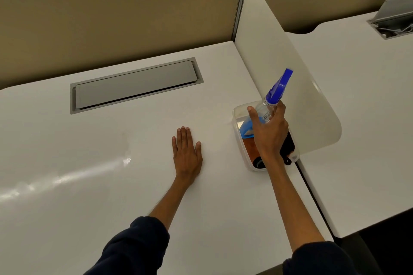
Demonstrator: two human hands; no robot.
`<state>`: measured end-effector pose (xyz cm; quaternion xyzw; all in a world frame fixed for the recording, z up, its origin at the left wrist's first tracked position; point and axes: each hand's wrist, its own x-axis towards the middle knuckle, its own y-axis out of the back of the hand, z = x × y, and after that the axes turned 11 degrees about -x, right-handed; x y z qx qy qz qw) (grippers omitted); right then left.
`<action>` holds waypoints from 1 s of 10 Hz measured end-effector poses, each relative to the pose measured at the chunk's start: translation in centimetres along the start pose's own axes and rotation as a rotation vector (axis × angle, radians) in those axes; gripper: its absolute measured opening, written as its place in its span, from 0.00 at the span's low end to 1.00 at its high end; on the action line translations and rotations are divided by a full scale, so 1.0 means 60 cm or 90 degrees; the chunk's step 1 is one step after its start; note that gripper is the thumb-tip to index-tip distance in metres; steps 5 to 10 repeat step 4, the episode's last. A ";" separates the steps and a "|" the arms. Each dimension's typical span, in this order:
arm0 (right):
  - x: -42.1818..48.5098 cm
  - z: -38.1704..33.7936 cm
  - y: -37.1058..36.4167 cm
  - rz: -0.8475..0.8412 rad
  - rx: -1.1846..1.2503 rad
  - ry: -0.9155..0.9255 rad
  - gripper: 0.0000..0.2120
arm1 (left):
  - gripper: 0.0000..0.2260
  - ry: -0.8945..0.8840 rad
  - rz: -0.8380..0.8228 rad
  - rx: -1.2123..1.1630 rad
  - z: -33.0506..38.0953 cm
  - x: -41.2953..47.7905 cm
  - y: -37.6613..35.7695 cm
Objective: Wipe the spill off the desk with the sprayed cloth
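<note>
My right hand grips a clear spray bottle with a blue trigger head, held tilted above a clear plastic bin at the desk's right side. A blue cloth lies folded inside the bin, partly hidden by my hand. My left hand rests flat, palm down, fingers together, on the white desk. A faint wet smear glints on the desk to the left of that hand.
Orange and black items also lie in the bin. A grey cable hatch is set into the desk's back. A white divider panel stands right behind the bin. A tan partition wall closes the back.
</note>
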<state>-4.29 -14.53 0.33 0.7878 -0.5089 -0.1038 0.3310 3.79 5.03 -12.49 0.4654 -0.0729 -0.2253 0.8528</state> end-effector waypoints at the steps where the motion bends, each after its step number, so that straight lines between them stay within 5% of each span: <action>1: -0.011 0.002 0.000 -0.004 0.030 -0.018 0.41 | 0.28 0.002 -0.001 -0.007 0.000 0.001 0.001; 2: -0.024 -0.003 0.002 0.016 0.006 -0.018 0.47 | 0.28 0.002 -0.004 -0.017 0.002 -0.002 0.006; 4: -0.076 -0.033 0.009 0.148 -0.013 0.062 0.39 | 0.29 -0.008 0.020 -0.082 0.007 -0.003 0.017; 10: -0.076 -0.033 0.009 0.148 -0.013 0.062 0.39 | 0.29 -0.008 0.020 -0.082 0.007 -0.003 0.017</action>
